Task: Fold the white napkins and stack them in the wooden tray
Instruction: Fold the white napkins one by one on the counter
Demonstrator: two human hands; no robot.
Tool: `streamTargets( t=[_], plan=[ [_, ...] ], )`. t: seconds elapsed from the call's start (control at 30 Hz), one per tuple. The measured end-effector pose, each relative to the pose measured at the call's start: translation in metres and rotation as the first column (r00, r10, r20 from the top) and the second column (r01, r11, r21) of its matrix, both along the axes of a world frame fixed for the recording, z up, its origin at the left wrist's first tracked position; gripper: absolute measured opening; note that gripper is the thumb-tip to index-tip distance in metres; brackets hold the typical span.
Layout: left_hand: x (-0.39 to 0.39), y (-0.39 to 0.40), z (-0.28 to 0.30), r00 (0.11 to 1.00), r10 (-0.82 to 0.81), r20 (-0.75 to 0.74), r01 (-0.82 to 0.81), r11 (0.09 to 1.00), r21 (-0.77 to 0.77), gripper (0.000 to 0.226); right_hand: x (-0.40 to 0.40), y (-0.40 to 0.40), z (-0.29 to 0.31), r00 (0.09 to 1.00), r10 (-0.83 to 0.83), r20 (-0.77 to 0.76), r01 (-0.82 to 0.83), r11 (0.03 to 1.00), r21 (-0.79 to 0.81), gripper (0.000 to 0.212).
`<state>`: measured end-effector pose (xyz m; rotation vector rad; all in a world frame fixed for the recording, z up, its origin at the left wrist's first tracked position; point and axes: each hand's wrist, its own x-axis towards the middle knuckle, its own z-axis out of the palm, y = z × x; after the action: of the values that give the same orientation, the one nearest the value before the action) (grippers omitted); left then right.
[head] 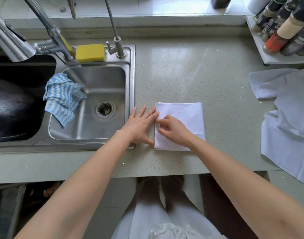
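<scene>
Head view: the left hand (140, 125) lies flat with fingers spread on the surface (182, 69), its fingertips and thumb touching the left edge of the folded napkin (187, 116), while the right hand (172, 129) rests on the napkin's left part with fingers curled, pinching the cloth near that edge. Unfolded napkins (287, 121) lie well apart at the right edge of the surface, and a sink (128, 80) with a striped cloth (61, 99) and a sponge (90, 52) sits just left of the left hand.
</scene>
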<state>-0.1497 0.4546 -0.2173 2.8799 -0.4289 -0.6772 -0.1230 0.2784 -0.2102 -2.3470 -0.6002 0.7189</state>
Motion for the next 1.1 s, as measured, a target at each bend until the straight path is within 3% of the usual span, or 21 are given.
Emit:
streamTargets(
  t=[0.1, 0.23, 0.33, 0.47, 0.6, 0.8, 0.93, 1.1],
  plan=[
    [0.001, -0.001, 0.002, 1.0, -0.008, -0.023, 0.009, 0.999, 0.05, 0.119, -0.013, -0.015, 0.001, 0.969, 0.174, 0.177, -0.161, 0.983, -0.084, 0.04],
    [0.001, -0.006, 0.004, 0.999, 0.003, -0.036, 0.0, 0.997, 0.083, 0.121, -0.031, -0.043, 0.005, 0.826, 0.456, 0.331, -0.371, 0.882, -0.29, 0.048],
    [0.003, -0.008, 0.005, 0.999, 0.011, -0.037, -0.007, 0.994, 0.105, 0.121, -0.042, -0.052, 0.01, 0.72, 0.518, 0.462, -0.415, 0.855, -0.311, 0.032],
    [0.002, -0.01, 0.007, 0.999, 0.016, -0.033, -0.012, 0.993, 0.116, 0.122, -0.046, -0.054, 0.011, 0.6, 0.534, 0.596, -0.468, 0.838, -0.28, 0.043],
    [0.002, -0.009, 0.007, 0.999, 0.024, -0.042, -0.02, 0.996, 0.091, 0.125, -0.049, -0.06, 0.01, 0.617, 0.553, 0.56, -0.482, 0.828, -0.286, 0.059],
    [0.003, -0.008, 0.009, 0.995, 0.038, -0.094, -0.032, 0.998, 0.056, 0.125, -0.047, -0.057, 0.013, 0.616, 0.564, 0.55, -0.481, 0.822, -0.305, 0.058],
    [0.011, -0.013, 0.014, 0.973, 0.141, -0.181, -0.151, 0.988, -0.04, 0.109, -0.046, -0.058, 0.012, 0.634, 0.568, 0.525, -0.488, 0.82, -0.298, 0.057],
    [0.008, -0.033, 0.02, 0.984, 0.14, -0.113, -0.128, 0.986, 0.105, 0.129, -0.044, -0.06, 0.013, 0.652, 0.58, 0.489, -0.497, 0.814, -0.301, 0.058]
  ],
)
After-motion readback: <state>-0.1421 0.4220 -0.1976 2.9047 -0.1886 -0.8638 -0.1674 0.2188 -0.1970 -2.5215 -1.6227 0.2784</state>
